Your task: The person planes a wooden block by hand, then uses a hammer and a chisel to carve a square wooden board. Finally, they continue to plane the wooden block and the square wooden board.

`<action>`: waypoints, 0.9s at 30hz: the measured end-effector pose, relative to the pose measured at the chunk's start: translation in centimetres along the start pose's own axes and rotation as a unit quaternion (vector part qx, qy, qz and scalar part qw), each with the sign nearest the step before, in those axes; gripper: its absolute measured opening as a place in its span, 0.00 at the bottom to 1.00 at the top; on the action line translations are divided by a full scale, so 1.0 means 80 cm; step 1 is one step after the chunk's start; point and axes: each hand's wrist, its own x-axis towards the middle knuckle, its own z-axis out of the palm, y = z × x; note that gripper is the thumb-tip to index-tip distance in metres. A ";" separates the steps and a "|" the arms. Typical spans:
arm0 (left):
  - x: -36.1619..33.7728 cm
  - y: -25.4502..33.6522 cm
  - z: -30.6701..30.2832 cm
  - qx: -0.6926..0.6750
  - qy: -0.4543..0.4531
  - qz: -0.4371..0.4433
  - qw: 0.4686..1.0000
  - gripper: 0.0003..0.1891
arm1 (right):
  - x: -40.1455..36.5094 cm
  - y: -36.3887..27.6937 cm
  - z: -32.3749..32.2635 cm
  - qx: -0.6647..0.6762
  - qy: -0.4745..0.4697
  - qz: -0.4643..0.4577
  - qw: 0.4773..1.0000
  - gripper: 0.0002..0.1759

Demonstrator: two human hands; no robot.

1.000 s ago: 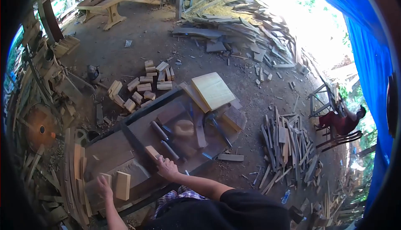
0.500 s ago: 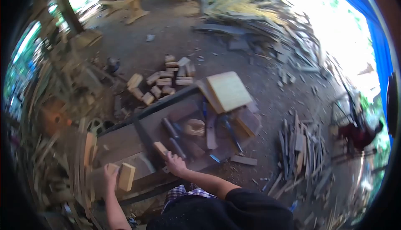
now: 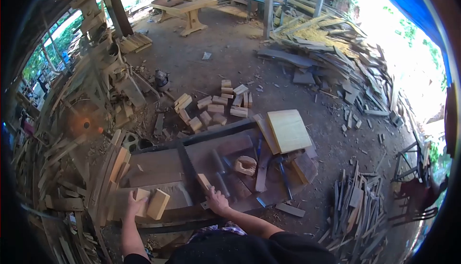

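Observation:
My left hand (image 3: 132, 207) is closed around a pale wooden block (image 3: 142, 201) at the near left of the workbench (image 3: 151, 164). Just right of it, a second wooden block (image 3: 158, 204) leans at a tilt. My right hand (image 3: 219, 202) grips the near end of a small, narrow wooden piece (image 3: 203, 182), its fingers wrapped over that end. Beside this piece, a long dark strip (image 3: 188, 162) crosses the bench. Farther right on the bench lie a hollowed, rough-cut wood piece (image 3: 246, 165) and a hammer (image 3: 283, 176).
Cut blocks (image 3: 217, 104) lie piled on the ground beyond the bench. A thick square board (image 3: 289, 131) rests on the bench's far right. Offcuts (image 3: 356, 199) are heaped at right, long boards (image 3: 111, 168) stand at left, and a wooden table (image 3: 185, 7) is farther back.
The view has swung, so the whole scene sits lower and farther right. Relative to the bench, both hands have come slightly nearer my body, still holding their wooden pieces.

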 end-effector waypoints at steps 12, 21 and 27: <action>0.013 -0.070 0.002 0.310 0.236 -0.090 0.917 0.33 | 0.002 -0.006 -0.009 -0.032 -0.032 -0.009 0.999 0.39; -0.029 -0.041 0.000 0.240 0.156 -0.014 0.958 0.42 | 0.004 0.008 0.004 -0.079 0.001 -0.055 0.995 0.38; -0.044 -0.043 0.020 0.199 0.170 -0.037 0.965 0.41 | 0.005 0.008 0.006 -0.106 0.007 -0.064 0.992 0.40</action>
